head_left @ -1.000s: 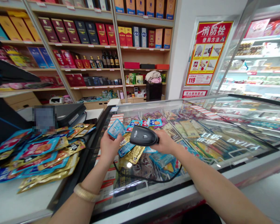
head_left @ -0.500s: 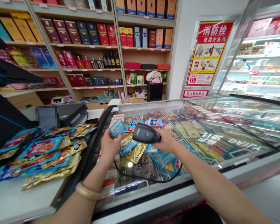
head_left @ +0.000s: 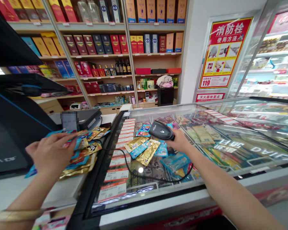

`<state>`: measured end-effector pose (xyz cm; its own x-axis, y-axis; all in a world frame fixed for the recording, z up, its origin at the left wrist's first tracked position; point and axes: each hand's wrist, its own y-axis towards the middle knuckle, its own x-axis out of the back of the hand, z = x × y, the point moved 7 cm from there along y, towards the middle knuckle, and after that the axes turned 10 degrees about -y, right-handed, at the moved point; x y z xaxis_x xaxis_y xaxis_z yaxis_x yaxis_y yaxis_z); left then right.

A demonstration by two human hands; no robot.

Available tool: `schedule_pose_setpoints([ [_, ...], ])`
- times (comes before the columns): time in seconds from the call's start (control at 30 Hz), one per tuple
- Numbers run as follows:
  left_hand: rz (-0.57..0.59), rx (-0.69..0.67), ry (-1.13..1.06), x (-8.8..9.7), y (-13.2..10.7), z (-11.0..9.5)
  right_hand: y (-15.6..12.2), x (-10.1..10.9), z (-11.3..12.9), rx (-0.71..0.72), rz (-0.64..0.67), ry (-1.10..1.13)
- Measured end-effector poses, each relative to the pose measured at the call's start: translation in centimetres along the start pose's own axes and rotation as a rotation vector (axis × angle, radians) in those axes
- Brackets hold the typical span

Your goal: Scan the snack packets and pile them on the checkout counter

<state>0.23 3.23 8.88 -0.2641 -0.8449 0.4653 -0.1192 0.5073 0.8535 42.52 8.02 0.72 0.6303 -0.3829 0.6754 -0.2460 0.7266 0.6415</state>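
My right hand [head_left: 180,140] is wrapped round a black handheld barcode scanner [head_left: 161,130], held above the glass-topped freezer [head_left: 144,185]. The scanner's head points left, and its black cable [head_left: 156,179] loops over the glass. Beneath and beside it lie several snack packets: gold ones [head_left: 148,152] and blue ones [head_left: 139,149]. My left hand [head_left: 54,152] reaches over a heap of blue and gold snack packets [head_left: 83,163] on the left counter. Its fingers are on or just above the heap, smeared by motion, so whether they grip a packet is unclear.
A dark checkout machine [head_left: 9,127] stands at the left. Behind the heap are a phone-like screen [head_left: 69,121] and a flat dark device [head_left: 87,118]. Price labels [head_left: 117,174] line the freezer's left side. Shelves [head_left: 103,56] of boxes and bottles fill the back.
My left hand has moved left from above the glass to the heap; the blue packet it held no longer shows in it. My right hand keeps hold of the scanner. The view has shifted left.
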Motion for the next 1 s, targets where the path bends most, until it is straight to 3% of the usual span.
schedule_pose_setpoints([
  [0.1, 0.094, -0.008, 0.016, 1.0, -0.5, 1.8, 0.0, 0.0, 0.0, -0.008, 0.0, -0.003],
  [0.23, 0.194, -0.004, 0.0, 0.9, -1.0, 2.8, 0.0, 0.1, -0.1, 0.007, -0.029, -0.015],
  [0.33, 0.218, 0.014, -0.001, 0.5, -1.3, 3.6, 0.0, 0.2, 0.0, 0.023, -0.049, -0.013],
  [0.47, 0.156, 0.045, 0.049, 0.3, -1.8, 3.3, 0.0, 0.1, 0.0, 0.02, -0.045, -0.006],
  [0.57, 0.102, 0.047, 0.069, 0.0, -2.1, 0.7, 0.0, 0.0, -0.2, 0.006, -0.042, -0.017],
  [0.67, 0.149, 0.01, 0.004, -1.9, -2.3, -3.6, -0.1, 0.1, -0.3, -0.004, -0.057, -0.017],
  [0.83, 0.348, -0.078, -0.244, -7.8, -2.8, -10.1, -0.1, 0.5, -0.2, -0.002, -0.09, 0.015],
  [1.0, 0.632, 0.023, -0.388, -13.7, -3.5, -12.5, 0.1, 0.4, -0.3, -0.009, -0.073, -0.002],
])
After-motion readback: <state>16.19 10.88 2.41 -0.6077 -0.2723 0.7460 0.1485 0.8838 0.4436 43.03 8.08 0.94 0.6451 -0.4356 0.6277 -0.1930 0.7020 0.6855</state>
